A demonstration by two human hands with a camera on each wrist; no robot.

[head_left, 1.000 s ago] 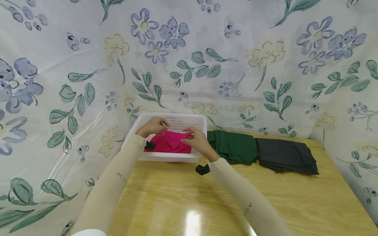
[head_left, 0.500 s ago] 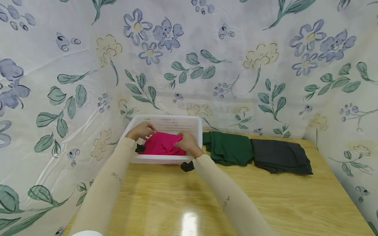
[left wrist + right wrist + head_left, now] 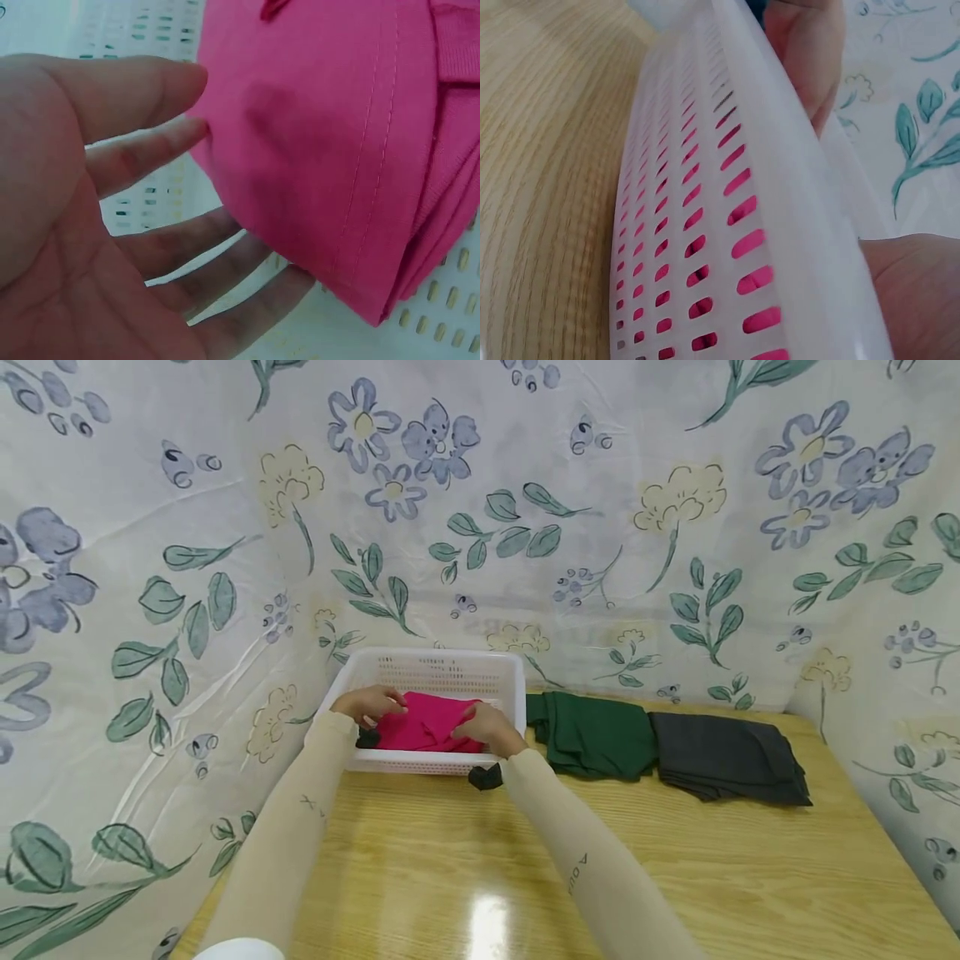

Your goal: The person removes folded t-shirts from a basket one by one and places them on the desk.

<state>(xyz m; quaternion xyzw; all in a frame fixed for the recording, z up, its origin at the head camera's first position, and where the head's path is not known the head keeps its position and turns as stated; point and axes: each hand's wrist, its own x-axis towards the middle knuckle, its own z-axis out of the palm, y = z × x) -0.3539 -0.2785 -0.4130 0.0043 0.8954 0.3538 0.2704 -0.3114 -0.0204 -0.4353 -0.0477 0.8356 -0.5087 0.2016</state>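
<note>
The left hand is open, its fingers spread and nearly straight at the pink cloth's left edge, some fingertips hidden behind it. The right hand is over the cloth's right end; whether it pinches the fabric I cannot tell. The folded pink cloth lies in a white plastic basket. Just right of that, a green cloth and a dark grey cloth lie folded on the wooden desk, before a floral sheet.
</note>
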